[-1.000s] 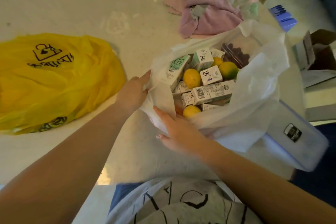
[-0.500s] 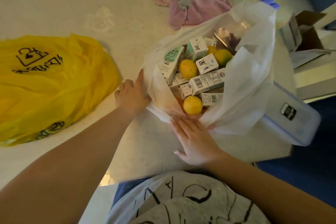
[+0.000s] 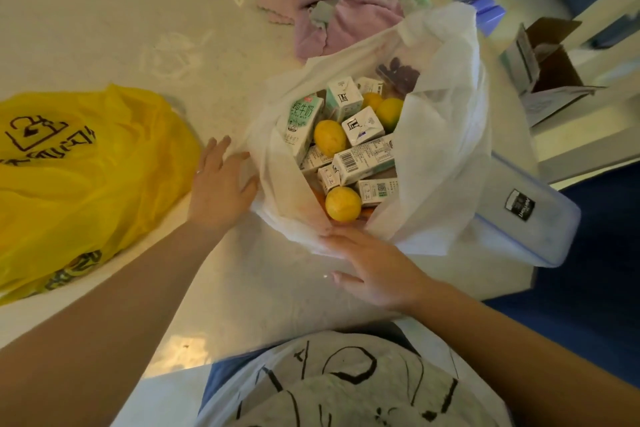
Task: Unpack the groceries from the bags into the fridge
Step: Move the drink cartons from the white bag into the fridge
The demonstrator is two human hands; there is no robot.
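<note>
A white plastic bag (image 3: 440,135) stands open on the counter, holding several small milk cartons (image 3: 363,161), yellow-orange citrus fruits (image 3: 343,203) and a clear box of dark fruit (image 3: 398,71). My left hand (image 3: 220,189) lies flat against the bag's left side with fingers spread. My right hand (image 3: 375,269) rests palm down on the bag's near rim, fingers apart, gripping nothing. A yellow plastic bag (image 3: 79,180) with black print lies closed at the left.
A pale counter (image 3: 173,45) carries a heap of pink and grey cloths (image 3: 339,17) at the back. A clear lidded container (image 3: 523,215) sits at the counter's right edge. An open cardboard box (image 3: 550,69) and a blue item (image 3: 483,7) are to the right.
My left hand has uncurled from the bag's left rim and now lies flat with fingers spread. My right hand stays on the near rim. The bag's mouth stands wider open.
</note>
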